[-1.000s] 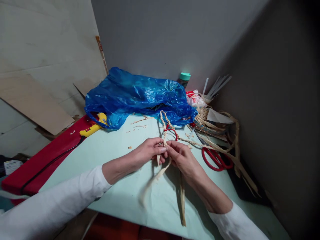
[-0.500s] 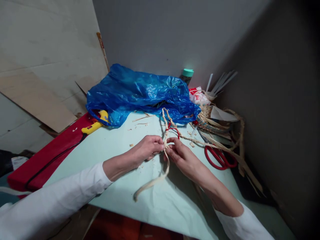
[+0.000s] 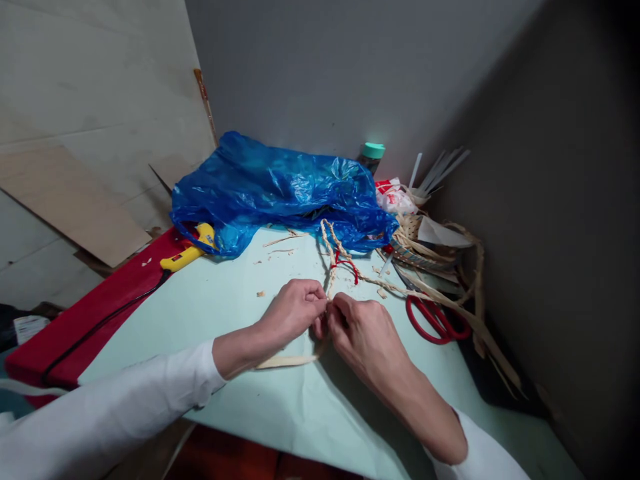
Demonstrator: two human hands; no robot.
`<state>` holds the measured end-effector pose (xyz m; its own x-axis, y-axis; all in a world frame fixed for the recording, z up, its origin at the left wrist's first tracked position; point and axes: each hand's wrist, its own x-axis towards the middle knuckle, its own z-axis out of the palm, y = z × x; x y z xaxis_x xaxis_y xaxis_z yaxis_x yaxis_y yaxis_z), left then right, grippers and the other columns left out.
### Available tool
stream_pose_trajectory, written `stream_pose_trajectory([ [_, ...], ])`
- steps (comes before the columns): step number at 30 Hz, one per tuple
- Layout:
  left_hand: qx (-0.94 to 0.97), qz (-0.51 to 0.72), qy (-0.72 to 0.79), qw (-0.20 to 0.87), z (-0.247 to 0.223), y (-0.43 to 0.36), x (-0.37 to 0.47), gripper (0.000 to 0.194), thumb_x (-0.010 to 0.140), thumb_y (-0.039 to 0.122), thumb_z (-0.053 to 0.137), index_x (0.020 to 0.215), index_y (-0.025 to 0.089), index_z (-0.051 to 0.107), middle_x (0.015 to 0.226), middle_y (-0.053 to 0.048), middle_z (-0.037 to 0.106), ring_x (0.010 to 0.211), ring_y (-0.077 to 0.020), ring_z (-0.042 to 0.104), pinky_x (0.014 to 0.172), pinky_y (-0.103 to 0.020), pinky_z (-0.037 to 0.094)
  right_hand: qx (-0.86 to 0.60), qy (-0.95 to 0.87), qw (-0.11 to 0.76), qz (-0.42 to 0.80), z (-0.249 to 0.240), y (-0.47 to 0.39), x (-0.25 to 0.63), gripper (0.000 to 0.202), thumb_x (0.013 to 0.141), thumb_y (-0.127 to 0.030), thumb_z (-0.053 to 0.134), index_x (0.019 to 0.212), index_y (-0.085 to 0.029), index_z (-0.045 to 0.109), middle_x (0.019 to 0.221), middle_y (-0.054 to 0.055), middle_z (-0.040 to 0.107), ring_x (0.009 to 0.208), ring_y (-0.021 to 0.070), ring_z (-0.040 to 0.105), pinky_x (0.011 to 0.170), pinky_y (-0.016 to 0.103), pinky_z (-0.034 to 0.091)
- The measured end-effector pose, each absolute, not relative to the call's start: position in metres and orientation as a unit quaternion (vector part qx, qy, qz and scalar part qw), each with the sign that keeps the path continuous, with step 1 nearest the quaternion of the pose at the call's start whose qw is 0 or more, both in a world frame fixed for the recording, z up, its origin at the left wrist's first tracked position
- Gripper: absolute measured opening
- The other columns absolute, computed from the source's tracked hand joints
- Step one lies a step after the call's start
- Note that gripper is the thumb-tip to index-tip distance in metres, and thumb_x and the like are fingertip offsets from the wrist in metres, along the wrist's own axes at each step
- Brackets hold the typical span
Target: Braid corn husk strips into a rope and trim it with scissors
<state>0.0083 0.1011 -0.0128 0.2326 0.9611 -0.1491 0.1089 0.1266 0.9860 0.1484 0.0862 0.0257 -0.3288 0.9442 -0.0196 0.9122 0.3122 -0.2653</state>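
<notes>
A braided straw cord (image 3: 327,250) loops at its far end, where a thin red tie (image 3: 347,261) runs across it. My left hand (image 3: 297,310) pinches the near end of the braid. Close against it, my right hand (image 3: 363,333) is closed on the same spot, its fingers curled inward and partly hidden by its back. A loose flat straw strand (image 3: 287,361) comes out below the hands and runs left, passing behind the left wrist.
Behind lies a blue plastic bag (image 3: 280,183), with a yellow glue gun (image 3: 187,255) at its left. Red-handled scissors (image 3: 435,320), a woven basket (image 3: 425,257) and long straw strips (image 3: 483,323) sit on the right. Scraps dot the pale green table cover (image 3: 260,413).
My right hand has turned over, its back now facing up, and closed in beside the left. The loose strand's end has swung left and out of sight behind my left wrist.
</notes>
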Motion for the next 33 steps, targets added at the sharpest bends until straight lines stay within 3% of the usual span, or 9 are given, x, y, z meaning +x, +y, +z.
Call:
stream_pose_trajectory([
  [3, 0.506, 0.400, 0.477, 0.597, -0.007, 0.101, 0.009, 0.007, 0.071, 0.015, 0.056, 0.064, 0.016, 0.053, 0.050, 0.004, 0.055, 0.048, -0.0073, 0.050, 0.049, -0.018, 0.034, -0.582, -0.804, 0.072, 0.100, 0.026, 0.083, 0.145, 0.019, 0.088, -0.020, 0.043, 0.084, -0.018, 0.062, 0.069, 0.009, 0.069, 0.057, 0.0186, 0.059, 0.054, 0.031, 0.018],
  [9, 0.479, 0.374, 0.487, 0.628, 0.008, 0.101, 0.006, 0.011, 0.075, 0.020, 0.055, 0.065, 0.015, 0.053, 0.048, 0.007, 0.044, 0.040, -0.0025, 0.024, 0.040, -0.020, 0.013, -0.576, -0.816, 0.028, 0.030, 0.025, 0.075, 0.139, 0.020, 0.087, -0.018, 0.046, 0.098, -0.017, 0.062, 0.073, 0.008, 0.072, 0.059, 0.0221, 0.064, 0.054, 0.032, 0.013],
  [14, 0.462, 0.376, 0.474, 0.649, 0.008, 0.105, 0.002, 0.013, 0.076, 0.026, 0.059, 0.069, 0.015, 0.054, 0.047, 0.008, 0.041, 0.038, -0.0023, 0.021, 0.040, -0.022, 0.009, -0.549, -0.827, 0.089, 0.077, 0.027, 0.076, 0.145, 0.020, 0.090, -0.027, 0.044, 0.096, -0.020, 0.062, 0.070, 0.005, 0.070, 0.054, 0.0184, 0.059, 0.053, 0.030, 0.017],
  [18, 0.447, 0.385, 0.482, 0.647, 0.009, 0.105, 0.002, 0.009, 0.073, 0.022, 0.062, 0.074, 0.015, 0.056, 0.049, 0.007, 0.045, 0.038, -0.0016, 0.024, 0.039, -0.020, 0.011, -0.517, -0.825, 0.146, 0.173, 0.036, 0.085, 0.155, 0.024, 0.092, -0.036, 0.044, 0.086, -0.023, 0.063, 0.064, 0.000, 0.064, 0.055, 0.0150, 0.052, 0.055, 0.028, 0.025],
  [21, 0.433, 0.388, 0.474, 0.661, 0.012, 0.103, 0.002, 0.009, 0.074, 0.021, 0.062, 0.075, 0.015, 0.056, 0.051, 0.005, 0.054, 0.036, -0.0007, 0.027, 0.038, -0.018, 0.011, -0.506, -0.795, 0.221, 0.251, 0.038, 0.095, 0.164, 0.021, 0.091, -0.035, 0.048, 0.082, -0.020, 0.060, 0.074, 0.002, 0.063, 0.066, 0.0153, 0.054, 0.062, 0.027, 0.034],
  [24, 0.431, 0.379, 0.458, 0.679, 0.013, 0.102, 0.001, 0.009, 0.077, 0.021, 0.061, 0.077, 0.014, 0.055, 0.059, -0.001, 0.066, 0.034, 0.0003, 0.032, 0.038, -0.017, 0.014, -0.475, -0.717, 0.290, 0.419, 0.028, 0.104, 0.168, 0.020, 0.090, -0.037, 0.050, 0.091, -0.018, 0.058, 0.086, 0.004, 0.062, 0.079, 0.0163, 0.058, 0.073, 0.028, 0.041],
  [26, 0.439, 0.378, 0.455, 0.677, 0.013, 0.102, 0.001, 0.007, 0.078, 0.019, 0.060, 0.078, 0.014, 0.056, 0.058, -0.002, 0.066, 0.036, -0.0010, 0.039, 0.038, -0.015, 0.017, -0.420, -0.651, 0.297, 0.558, 0.017, 0.107, 0.165, 0.023, 0.091, -0.040, 0.049, 0.092, -0.018, 0.055, 0.084, 0.003, 0.060, 0.075, 0.0146, 0.056, 0.070, 0.027, 0.042],
  [29, 0.448, 0.378, 0.464, 0.664, 0.011, 0.103, 0.000, 0.003, 0.079, 0.016, 0.058, 0.078, 0.014, 0.056, 0.056, -0.002, 0.066, 0.044, -0.0058, 0.053, 0.040, -0.015, 0.025, -0.389, -0.584, 0.290, 0.651, 0.003, 0.106, 0.159, 0.028, 0.091, -0.044, 0.049, 0.081, -0.018, 0.050, 0.072, -0.001, 0.051, 0.057, 0.0092, 0.043, 0.053, 0.022, 0.034],
  [33, 0.487, 0.359, 0.471, 0.642, 0.010, 0.102, -0.002, 0.002, 0.081, 0.017, 0.055, 0.079, 0.015, 0.056, 0.058, -0.001, 0.066, 0.053, -0.0108, 0.062, 0.050, -0.018, 0.039, -0.444, -0.619, 0.261, 0.593, -0.002, 0.105, 0.157, 0.034, 0.092, -0.046, 0.045, 0.073, -0.018, 0.050, 0.063, -0.004, 0.043, 0.048, 0.0070, 0.028, 0.046, 0.023, 0.020],
])
